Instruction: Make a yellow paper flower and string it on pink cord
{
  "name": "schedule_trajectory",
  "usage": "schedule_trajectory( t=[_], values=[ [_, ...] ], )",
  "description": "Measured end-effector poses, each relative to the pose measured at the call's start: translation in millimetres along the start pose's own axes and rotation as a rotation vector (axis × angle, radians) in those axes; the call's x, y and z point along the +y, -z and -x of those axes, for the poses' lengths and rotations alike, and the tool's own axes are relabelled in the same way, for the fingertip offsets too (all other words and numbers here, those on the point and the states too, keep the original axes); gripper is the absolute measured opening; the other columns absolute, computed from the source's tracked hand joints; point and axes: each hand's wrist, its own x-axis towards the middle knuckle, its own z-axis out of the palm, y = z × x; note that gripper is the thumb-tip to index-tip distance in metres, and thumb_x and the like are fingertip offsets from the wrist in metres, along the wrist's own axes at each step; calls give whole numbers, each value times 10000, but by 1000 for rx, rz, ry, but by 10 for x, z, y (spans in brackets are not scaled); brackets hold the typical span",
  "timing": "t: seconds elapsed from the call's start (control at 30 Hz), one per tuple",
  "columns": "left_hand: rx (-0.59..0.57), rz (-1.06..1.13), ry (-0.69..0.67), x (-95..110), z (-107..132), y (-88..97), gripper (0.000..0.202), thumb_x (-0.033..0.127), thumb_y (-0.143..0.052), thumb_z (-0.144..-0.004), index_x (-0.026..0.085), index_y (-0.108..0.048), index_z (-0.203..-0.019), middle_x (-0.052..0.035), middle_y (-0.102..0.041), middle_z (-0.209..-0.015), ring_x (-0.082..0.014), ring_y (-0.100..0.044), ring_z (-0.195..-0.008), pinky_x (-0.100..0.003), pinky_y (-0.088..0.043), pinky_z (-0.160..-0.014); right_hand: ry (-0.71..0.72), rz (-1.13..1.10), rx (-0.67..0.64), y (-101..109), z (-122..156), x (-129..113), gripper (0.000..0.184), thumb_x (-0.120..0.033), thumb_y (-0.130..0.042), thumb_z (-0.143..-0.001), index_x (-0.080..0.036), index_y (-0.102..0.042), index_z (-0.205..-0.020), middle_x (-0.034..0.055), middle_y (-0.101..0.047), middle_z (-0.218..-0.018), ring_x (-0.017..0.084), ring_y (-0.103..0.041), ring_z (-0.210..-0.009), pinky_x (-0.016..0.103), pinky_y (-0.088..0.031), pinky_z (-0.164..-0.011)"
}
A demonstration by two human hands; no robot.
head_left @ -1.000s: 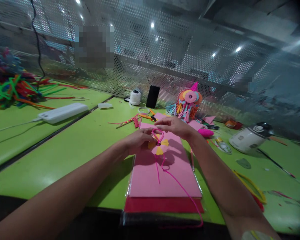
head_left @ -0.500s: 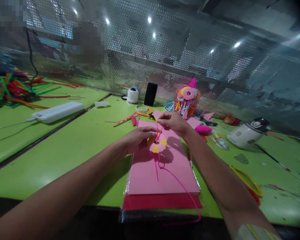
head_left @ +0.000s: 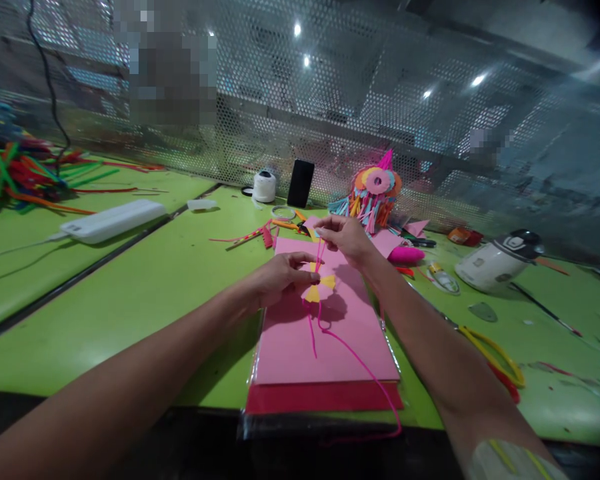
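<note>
My left hand [head_left: 280, 275] pinches a small pink and yellow paper fan piece [head_left: 316, 288] above a stack of pink sheets [head_left: 325, 333]. My right hand [head_left: 347, 237] is closed on the upper end of a pink string [head_left: 345, 350] that runs through the piece and is held taut above it. The string's loose ends hang down over the pink stack, one trailing past the red sheet [head_left: 325, 397] at the table's front edge.
On the green table [head_left: 155, 280]: a tasselled paper ornament [head_left: 375, 193], a black phone [head_left: 301, 183], a white thread spool [head_left: 264, 186], a white power strip [head_left: 113, 221], pipe cleaners [head_left: 20, 180] far left, a white pot [head_left: 497, 265], yellow-handled scissors [head_left: 495, 360] at right. Perforated metal screen behind.
My right hand has moved up and away from the left, pulling the pink string taut. The loop that was between my fingers has closed up. The view has shifted slightly.
</note>
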Motion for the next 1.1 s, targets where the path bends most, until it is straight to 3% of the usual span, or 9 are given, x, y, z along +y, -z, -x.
schedule_trajectory(
  t=[0.13,0.27,0.43,0.57,0.67,0.87,0.93,1.1],
  values=[
    [13,33,1,-4,-18,2,308,68,-753,-613,132,-610,-879,35,-585,-489,-30,-436,-376,-140,-232,-373,-35,37,14,-9,-16,55,159,-253,-657,-693,-142,-603,-793,-65,-485,-523,51,-410,-401,193,-338,-396],
    [38,72,-55,-17,-62,46,286,61,-745,-617,119,-611,-862,-1,-631,-533,-32,-449,-390,-143,-236,-376,-94,149,17,0,-35,120,147,-285,-616,-752,-143,-612,-789,-19,-570,-594,86,-514,-495,218,-424,-482],
    [150,78,-104,14,-90,121,308,64,-721,-632,111,-631,-923,-22,-652,-596,-58,-527,-456,-145,-327,-428,-99,391,112,94,-13,153,347,-394,-641,-739,-141,-563,-515,-11,-521,-486,115,-507,-522,227,-372,-506],
    [244,42,-122,37,-88,145,330,54,-718,-628,109,-628,-940,13,-604,-518,-51,-479,-396,-152,-300,-398,-114,524,167,249,94,86,483,-518,-539,-790,-135,-594,-501,26,-561,-482,116,-497,-465,242,-358,-495],
    [277,21,-139,27,-87,134,310,66,-726,-627,100,-638,-922,40,-552,-463,-40,-431,-366,-154,-269,-380,-125,567,138,285,286,-1,510,-553,-522,-790,-129,-608,-519,44,-591,-513,103,-473,-429,238,-358,-473],
    [241,-3,-147,8,-62,109,321,96,-732,-626,95,-673,-941,46,-521,-464,-28,-355,-357,-167,-237,-367,-163,510,-240,-53,838,-50,454,-541,-559,-774,-133,-652,-599,24,-582,-521,110,-476,-471,227,-342,-459],
    [240,-6,-147,5,-60,112,365,96,-730,-626,104,-665,-986,45,-532,-477,-28,-337,-354,-169,-232,-361,-137,518,-227,-182,944,-13,425,-507,-579,-769,-136,-629,-568,5,-538,-496,100,-432,-468,229,-308,-456],
    [225,8,-131,-7,-76,113,416,109,-756,-606,96,-652,-1009,54,-510,-457,-40,-366,-370,-168,-255,-367,-120,355,-40,-363,979,99,310,-411,-646,-730,-147,-564,-590,-34,-473,-525,89,-377,-495,228,-288,-468]
  ],
)
